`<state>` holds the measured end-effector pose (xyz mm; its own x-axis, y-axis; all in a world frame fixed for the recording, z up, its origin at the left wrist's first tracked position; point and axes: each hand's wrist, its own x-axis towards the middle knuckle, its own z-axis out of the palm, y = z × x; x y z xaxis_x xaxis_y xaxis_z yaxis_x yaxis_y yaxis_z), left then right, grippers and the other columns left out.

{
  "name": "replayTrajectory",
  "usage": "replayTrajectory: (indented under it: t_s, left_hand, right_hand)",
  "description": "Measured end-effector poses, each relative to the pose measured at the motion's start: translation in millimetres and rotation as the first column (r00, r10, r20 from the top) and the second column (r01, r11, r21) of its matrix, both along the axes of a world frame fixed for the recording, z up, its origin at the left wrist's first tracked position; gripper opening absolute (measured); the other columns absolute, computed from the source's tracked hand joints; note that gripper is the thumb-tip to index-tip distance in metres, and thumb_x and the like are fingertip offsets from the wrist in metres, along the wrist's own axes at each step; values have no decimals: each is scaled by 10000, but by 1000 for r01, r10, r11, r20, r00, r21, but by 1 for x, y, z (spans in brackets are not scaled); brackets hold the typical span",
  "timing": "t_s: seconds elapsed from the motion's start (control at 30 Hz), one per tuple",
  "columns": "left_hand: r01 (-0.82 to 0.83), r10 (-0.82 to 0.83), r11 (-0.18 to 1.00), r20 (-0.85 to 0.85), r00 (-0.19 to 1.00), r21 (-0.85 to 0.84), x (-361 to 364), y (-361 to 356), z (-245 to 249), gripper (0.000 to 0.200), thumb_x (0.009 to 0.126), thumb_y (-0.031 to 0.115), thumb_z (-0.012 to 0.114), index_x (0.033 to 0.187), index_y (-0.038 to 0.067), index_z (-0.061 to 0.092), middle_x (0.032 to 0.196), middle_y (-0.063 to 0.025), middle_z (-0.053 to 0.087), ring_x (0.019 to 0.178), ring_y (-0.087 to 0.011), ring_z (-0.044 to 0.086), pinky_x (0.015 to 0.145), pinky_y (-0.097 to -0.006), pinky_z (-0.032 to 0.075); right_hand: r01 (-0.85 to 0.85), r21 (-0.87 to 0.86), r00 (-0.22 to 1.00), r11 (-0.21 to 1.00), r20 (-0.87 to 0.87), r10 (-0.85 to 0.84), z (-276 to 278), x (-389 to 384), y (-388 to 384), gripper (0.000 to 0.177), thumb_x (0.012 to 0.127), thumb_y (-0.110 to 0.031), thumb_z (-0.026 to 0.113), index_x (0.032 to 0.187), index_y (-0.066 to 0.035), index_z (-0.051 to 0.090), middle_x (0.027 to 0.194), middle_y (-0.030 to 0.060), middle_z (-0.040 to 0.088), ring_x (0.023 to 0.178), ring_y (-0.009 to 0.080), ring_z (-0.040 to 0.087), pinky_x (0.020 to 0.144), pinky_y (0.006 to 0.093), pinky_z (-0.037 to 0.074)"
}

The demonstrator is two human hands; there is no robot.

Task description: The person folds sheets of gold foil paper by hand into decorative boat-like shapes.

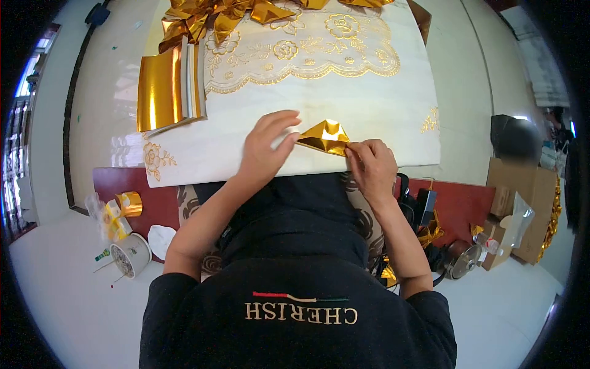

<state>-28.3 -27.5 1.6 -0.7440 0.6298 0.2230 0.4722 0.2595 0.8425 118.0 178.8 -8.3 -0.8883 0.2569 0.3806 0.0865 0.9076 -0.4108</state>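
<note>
A folded piece of shiny gold foil paper (326,136), peaked like a small boat, lies on the white tablecloth (258,101) near the table's front edge. My right hand (373,165) pinches its right corner between thumb and fingers. At the opposite end is my left hand (268,142), its fingers stretched and apart, the thumb tip right by the foil's left point. Up and to the left sits a stack of gold foil sheets (163,86) with pale undersides. Beyond it, folded gold foil pieces (227,15) are heaped along the far side.
Gold flower embroidery (286,50) decorates the cloth. Below the table on the left are a white bucket (131,255) and a gold roll (129,203) on a dark red bench (160,197). Cardboard boxes (533,203) and a glass-lidded pot (462,259) stand at the right.
</note>
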Motion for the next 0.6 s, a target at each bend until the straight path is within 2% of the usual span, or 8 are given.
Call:
replayTrajectory:
  t_s: [0.03,0.13,0.33,0.43,0.6]
  left_hand:
    - [-50,50,999,-39,998,3,2,-7,-5,250,846,66,698,1096,54,703,1182,-100,671,1081,-287,627,922,-370,512]
    - [-32,27,991,-44,999,-128,15,-20,-4,240,860,68,700,1097,29,708,1168,-124,670,1093,-273,628,952,-358,500]
    - [-62,49,988,-97,994,-141,21,-4,-5,226,841,125,748,1053,51,729,1060,-93,666,995,-263,627,846,-356,508]
    - [-48,27,988,-137,990,-148,17,1,-9,174,845,176,745,989,81,728,964,-50,646,927,-243,621,771,-361,515]
    - [-40,18,976,-105,994,-212,13,2,-7,124,853,179,740,930,83,733,949,-62,651,888,-246,633,741,-364,516]
  right_hand:
    - [1,-1,1000,1000,2,-1,-1,0,0,131,815,-155,767,928,-128,704,846,47,619,770,244,604,657,381,456]
    - [-2,-7,1000,1000,2,2,-1,-1,-1,130,817,-149,766,928,-125,703,842,48,618,773,246,605,659,382,454]
    - [-13,-4,1000,1000,5,13,-1,0,0,141,823,-142,762,945,-118,695,842,53,616,778,250,604,660,387,451]
    - [-14,15,1000,1000,-7,14,-2,0,-1,143,825,-142,761,946,-116,691,843,53,614,781,250,603,662,388,450]
    - [-13,34,1000,999,-21,14,-1,0,-2,145,825,-137,761,944,-113,684,847,53,617,786,251,605,665,388,450]
